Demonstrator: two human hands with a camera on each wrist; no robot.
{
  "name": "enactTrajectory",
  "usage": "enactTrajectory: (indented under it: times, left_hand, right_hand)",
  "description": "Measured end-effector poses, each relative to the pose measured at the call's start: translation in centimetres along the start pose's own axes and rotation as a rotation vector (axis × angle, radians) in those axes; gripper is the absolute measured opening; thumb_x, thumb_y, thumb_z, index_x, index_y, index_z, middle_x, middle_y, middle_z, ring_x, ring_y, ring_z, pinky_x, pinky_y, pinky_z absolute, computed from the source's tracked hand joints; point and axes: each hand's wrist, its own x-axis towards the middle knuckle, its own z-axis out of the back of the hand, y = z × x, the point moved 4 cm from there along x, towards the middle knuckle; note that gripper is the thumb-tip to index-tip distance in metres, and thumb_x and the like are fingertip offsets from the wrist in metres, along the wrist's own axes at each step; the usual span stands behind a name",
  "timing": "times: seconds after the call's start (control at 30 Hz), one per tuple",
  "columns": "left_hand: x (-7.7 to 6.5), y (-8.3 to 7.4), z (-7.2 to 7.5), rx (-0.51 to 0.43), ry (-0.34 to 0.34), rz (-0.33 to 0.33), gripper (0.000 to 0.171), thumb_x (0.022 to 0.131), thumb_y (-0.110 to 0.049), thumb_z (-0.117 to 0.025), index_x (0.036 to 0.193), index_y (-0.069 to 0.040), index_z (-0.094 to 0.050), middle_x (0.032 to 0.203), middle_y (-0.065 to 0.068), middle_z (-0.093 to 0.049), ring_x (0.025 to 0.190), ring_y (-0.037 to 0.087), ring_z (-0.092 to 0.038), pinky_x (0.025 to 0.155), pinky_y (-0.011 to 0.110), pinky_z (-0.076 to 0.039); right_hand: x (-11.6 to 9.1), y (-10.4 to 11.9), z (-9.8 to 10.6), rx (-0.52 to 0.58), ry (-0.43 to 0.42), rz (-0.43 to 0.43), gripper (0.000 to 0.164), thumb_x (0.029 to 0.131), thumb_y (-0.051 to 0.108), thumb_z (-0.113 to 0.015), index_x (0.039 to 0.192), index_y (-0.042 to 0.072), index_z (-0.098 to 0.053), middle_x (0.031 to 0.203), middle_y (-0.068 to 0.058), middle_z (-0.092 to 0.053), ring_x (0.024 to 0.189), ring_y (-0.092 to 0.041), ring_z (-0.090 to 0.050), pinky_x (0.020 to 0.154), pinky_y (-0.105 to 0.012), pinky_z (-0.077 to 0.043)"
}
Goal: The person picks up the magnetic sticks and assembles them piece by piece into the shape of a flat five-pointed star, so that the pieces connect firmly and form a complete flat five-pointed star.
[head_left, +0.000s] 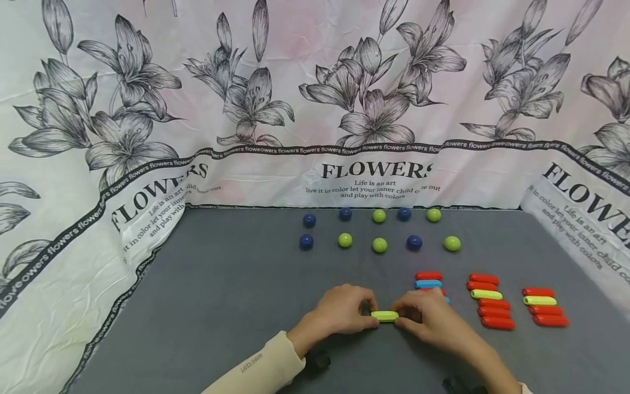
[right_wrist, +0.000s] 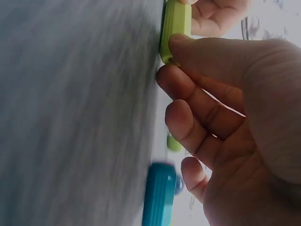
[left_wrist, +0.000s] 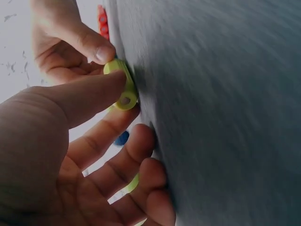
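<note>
A short yellow-green ribbed plastic stick [head_left: 384,316] lies level, low over the grey table, between both hands. My left hand [head_left: 343,310] pinches its left end with thumb and index finger; the other fingers [left_wrist: 153,175] spread loosely beside it. The left wrist view shows a round hole in that end of the stick [left_wrist: 126,100]. At the opposite end, my right hand [head_left: 433,313] pinches the stick with its thumb [right_wrist: 207,52] and index finger. Behind the right hand, partly covered by it, is a column of red and blue sticks [head_left: 429,284].
Further right lie two columns of mostly red sticks [head_left: 498,323], [head_left: 550,320], each with one yellow-green stick. Two rows of blue balls [head_left: 306,242] and green balls [head_left: 452,243] sit toward the back. A flower-printed cloth [head_left: 275,180] borders the grey table [head_left: 221,284].
</note>
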Motion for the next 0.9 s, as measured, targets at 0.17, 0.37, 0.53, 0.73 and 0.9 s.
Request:
enactTrajectory:
  times: [0.17,0.37,0.53,0.73,0.9]
  left_hand:
    - [-1.3,1.6,1.0,0.01,-0.026,0.026,0.01,0.088,-0.03,-0.08,0.094,-0.025,-0.074,0.071,-0.013,-0.057,0.057,0.001,-0.047,0.052,0.019,-0.04]
    - [-3.0,3.8,2.3,0.004,-0.047,0.043,0.01,0.087,-0.028,-0.081,0.094,-0.023,-0.075,0.077,-0.01,-0.061,0.063,0.001,-0.049,0.057,0.02,-0.043]
    - [-4.2,5.0,2.9,-0.002,-0.069,0.034,0.014,0.086,-0.029,-0.082,0.098,-0.024,-0.076,0.083,-0.01,-0.063,0.07,0.001,-0.05,0.064,0.02,-0.044]
    - [-4.8,5.7,3.1,-0.012,-0.105,0.009,0.017,0.086,-0.027,-0.082,0.101,-0.021,-0.078,0.082,-0.009,-0.061,0.069,0.001,-0.048,0.063,0.019,-0.042]
    - [-5.1,6.4,3.4,-0.042,-0.13,0.015,0.018,0.086,-0.026,-0.082,0.102,-0.019,-0.079,0.08,-0.007,-0.059,0.065,0.001,-0.046,0.06,0.018,-0.04]
  right_hand:
    - [1.8,0.9,-1.5,0.079,0.018,0.016,0.016,0.086,0.016,-0.081,0.097,0.026,-0.074,0.083,0.017,-0.064,0.068,0.007,-0.05,0.063,-0.021,-0.04]
    - [3.9,1.9,-3.4,0.075,0.05,-0.012,0.018,0.087,0.02,-0.081,0.098,0.031,-0.074,0.084,0.021,-0.062,0.073,0.006,-0.05,0.074,-0.03,-0.029]
    - [5.5,2.8,-4.6,0.091,0.074,0.008,0.017,0.088,0.019,-0.08,0.1,0.03,-0.075,0.086,0.021,-0.063,0.075,0.004,-0.053,0.075,-0.03,-0.031]
    - [6.7,3.8,-5.5,0.122,0.079,0.036,0.013,0.09,0.021,-0.078,0.101,0.027,-0.075,0.087,0.018,-0.065,0.077,0.002,-0.055,0.076,-0.029,-0.031]
    - [7.3,4.3,-5.9,0.153,0.085,0.033,0.01,0.091,0.023,-0.077,0.101,0.025,-0.075,0.087,0.016,-0.066,0.075,0.002,-0.054,0.074,-0.03,-0.03]
